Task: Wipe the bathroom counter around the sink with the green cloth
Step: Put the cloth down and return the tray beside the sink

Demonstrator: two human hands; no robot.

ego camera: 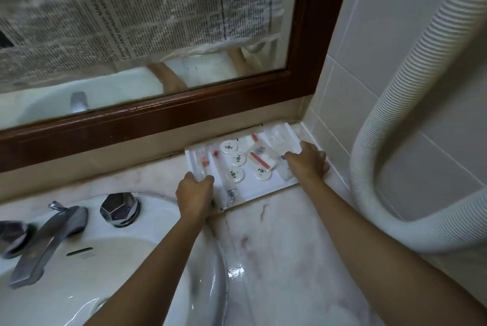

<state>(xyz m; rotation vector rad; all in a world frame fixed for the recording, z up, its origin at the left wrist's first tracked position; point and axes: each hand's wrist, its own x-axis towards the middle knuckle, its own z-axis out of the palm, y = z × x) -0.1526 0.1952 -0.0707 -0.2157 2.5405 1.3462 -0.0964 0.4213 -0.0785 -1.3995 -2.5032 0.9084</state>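
The marble counter (284,259) runs right of the sink (110,259), streaked and wet-looking. At its far right corner sits a shallow white tray (259,191) of loose toiletries, seemingly light and stiff, so best held level by its ends. The left hand (193,197) and right hand (309,163) curl closed on opposite edges. No green cloth shows.
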